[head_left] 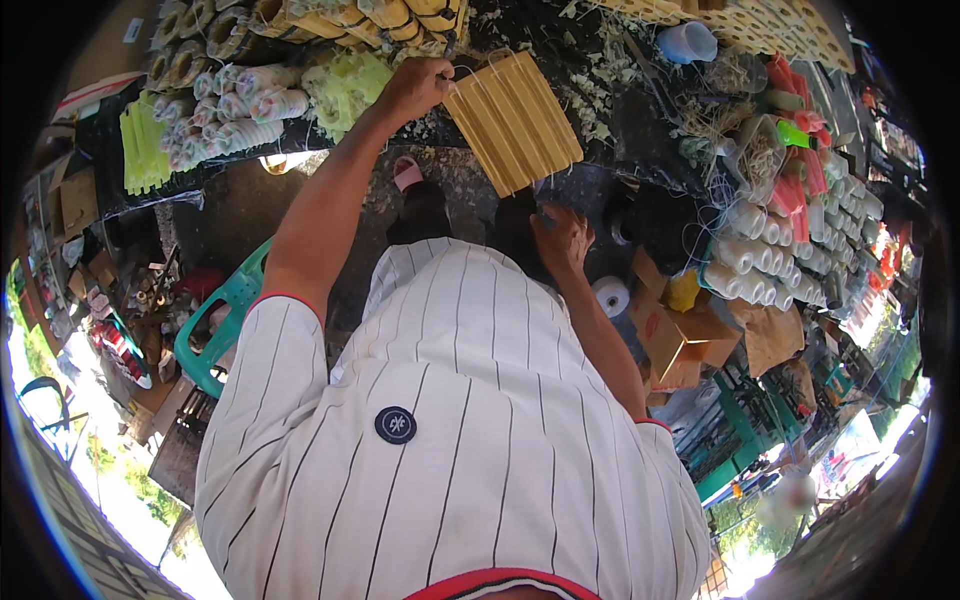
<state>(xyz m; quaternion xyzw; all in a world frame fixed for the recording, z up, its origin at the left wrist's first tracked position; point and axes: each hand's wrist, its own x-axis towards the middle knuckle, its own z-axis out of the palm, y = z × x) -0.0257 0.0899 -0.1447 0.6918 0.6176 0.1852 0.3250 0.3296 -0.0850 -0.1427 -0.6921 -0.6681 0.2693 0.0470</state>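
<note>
A yellow-brown ridged bundle, like tubes laid side by side in a flat block, leans at the work table's near edge. Closed beside its upper left corner is my left hand, apparently pinching a thin pale string that loops over the bundle's top. My right hand is just below the bundle's lower right corner, with its fingers partly apart and no object visible in them. Whether a fine thread runs to it is too small to tell.
Pale-wrapped rolls and yellow-green strips lie on the table's left. A translucent cup sits far right, above white rolls. A cardboard box and thread cone are at my right; a green chair at my left.
</note>
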